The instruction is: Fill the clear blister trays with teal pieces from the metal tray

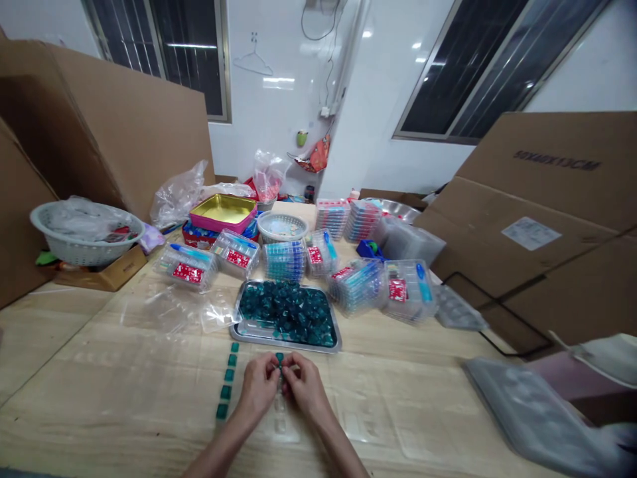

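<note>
Right in close now, pinching at a small teal piece (279,357) with the left hand (259,382), thumb and fingertips drawn together, and meeting it from the other side with the right hand (304,380), likewise curled into a pinch. Too tightly bunched to tell which fingertips bear the piece. Just below, lying on the wooden table (398,398) between the wrists, a clear plastic strip (280,423) with moulded hollows. Over to the left, set out in a line, a column of five teal pieces (228,375). Straight ahead, just beyond the hands, a metal tray (318,346) bearing a heap of teal pieces (288,309). Behind and around that tray, clear plastic cases (286,260), some with red-patterned cards and blue pens. Farther back, a gold-lined tin (223,211) beside a round white basket (282,227); and, out on the right, a big cardboard box (547,206), printed and labelled.
</note>
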The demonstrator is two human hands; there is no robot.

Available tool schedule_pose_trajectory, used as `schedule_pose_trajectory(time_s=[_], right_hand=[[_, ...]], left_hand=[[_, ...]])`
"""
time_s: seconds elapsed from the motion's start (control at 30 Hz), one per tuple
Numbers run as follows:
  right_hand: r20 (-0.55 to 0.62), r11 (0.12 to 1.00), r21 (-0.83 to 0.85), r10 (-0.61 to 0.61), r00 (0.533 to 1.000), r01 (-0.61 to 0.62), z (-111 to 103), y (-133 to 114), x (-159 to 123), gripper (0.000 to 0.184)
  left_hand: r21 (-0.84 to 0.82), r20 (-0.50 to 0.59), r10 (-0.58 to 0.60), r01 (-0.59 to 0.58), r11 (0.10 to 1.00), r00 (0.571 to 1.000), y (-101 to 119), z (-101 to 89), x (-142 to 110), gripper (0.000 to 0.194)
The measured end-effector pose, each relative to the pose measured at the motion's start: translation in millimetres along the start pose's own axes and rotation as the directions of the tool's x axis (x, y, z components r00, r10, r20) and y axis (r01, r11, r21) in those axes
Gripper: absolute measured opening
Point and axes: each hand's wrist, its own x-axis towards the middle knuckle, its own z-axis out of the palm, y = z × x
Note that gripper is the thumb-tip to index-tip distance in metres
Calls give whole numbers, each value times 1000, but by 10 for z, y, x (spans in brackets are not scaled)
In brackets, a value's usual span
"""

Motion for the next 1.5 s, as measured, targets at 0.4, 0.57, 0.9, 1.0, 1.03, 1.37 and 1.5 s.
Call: schedule_pose_trajectory(time_s=[0.4, 0.57, 0.9, 1.0, 1.03, 1.37, 1.5], right_hand=[[91, 980, 166, 99, 991, -113, 17, 29, 7, 21], [4, 996, -87, -5, 1000, 6, 15, -27, 9, 11], [-97, 837, -504, -300, 949, 213, -325, -167, 43, 16], [-197, 723, -679, -345, 918, 126, -548, -156, 187, 16], [-196, 687, -718, -352, 915, 111, -606, -151, 239, 18], [-179, 961, -219, -207, 962, 166, -529, -181, 194, 18], [-117, 929, -217, -329, 937, 299, -248, -279, -101, 22]], left_hand=[[-282, 101, -107, 132, 950, 989, -170, 36, 52, 11], [-34, 41, -78, 80, 996, 996, -100, 35, 68, 6], [321, 20, 196, -191, 927, 980, -65, -18, -9, 19], [277, -2, 172, -164, 947, 985, -54, -21, 8, 21], [267, -11, 161, -152, 951, 987, -49, -24, 14, 21], [-177, -10, -5, 3, 984, 1000, 170, -25, -78, 18], [-563, 174, -208, 271, 781, 962, 353, 12, -174, 32]])
